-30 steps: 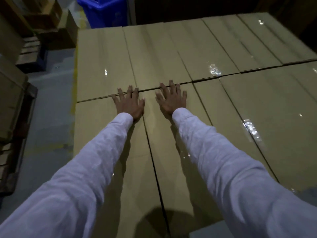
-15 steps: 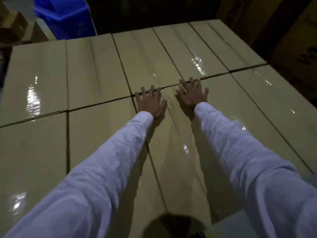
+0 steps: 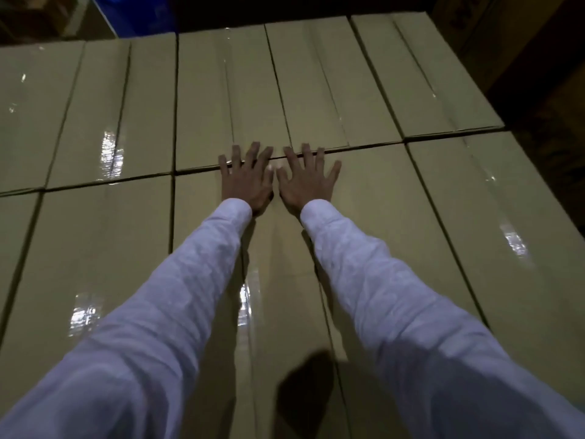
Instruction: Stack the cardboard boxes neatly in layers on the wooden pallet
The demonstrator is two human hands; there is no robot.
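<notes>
Now | our left hand (image 3: 247, 182) and right hand (image 3: 307, 182) press flat, fingers (image 3: 254, 153) spread, holding nothing | box (image 3: 278, 255) under them, frame centre, long axis bottom-to-top | both hands equally reach its far edge.

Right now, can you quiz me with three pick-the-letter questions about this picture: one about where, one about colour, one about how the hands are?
1. Where do the bare left hand and bare right hand rest?
A. on the tan cardboard boxes
B. on the floor
C. on a shelf
2. What colour is the plastic bin beyond the boxes?
A. red
B. blue
C. green
3. How are the fingers?
A. in fists
B. pinching tape
C. straight, spread
Answers: 1A, palms lie on box tops; 2B, it shows blue at top left; 3C, fingers lie flat and apart.
</notes>
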